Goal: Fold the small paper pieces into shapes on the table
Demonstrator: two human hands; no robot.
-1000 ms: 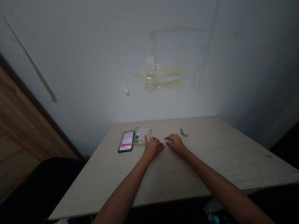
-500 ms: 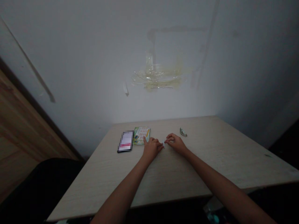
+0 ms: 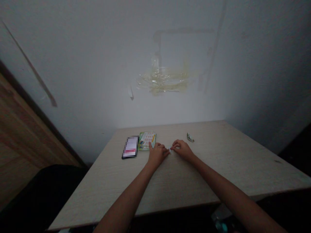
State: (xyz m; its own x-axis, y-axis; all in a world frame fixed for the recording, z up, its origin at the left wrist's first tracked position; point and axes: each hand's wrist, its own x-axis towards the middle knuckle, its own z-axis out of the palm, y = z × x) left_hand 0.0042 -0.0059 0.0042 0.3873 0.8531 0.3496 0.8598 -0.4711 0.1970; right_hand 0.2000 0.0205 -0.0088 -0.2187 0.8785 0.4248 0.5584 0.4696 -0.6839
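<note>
Left hand (image 3: pixel 156 155) and right hand (image 3: pixel 182 149), fingers pinched on a small pale piece (image 3: pixel 170 150) between them, apparently to steady it from both sides; packet (image 3: pixel 147 139) and phone (image 3: pixel 130 147) lie flat leftward on the surface (image 3: pixel 179 184), perhaps for easy viewing.

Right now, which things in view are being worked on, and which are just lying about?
Being worked on:
- small white piece, between left hand and right hand

Lying about:
- phone
- green-and-white packet
- small crumpled wrapper
</note>
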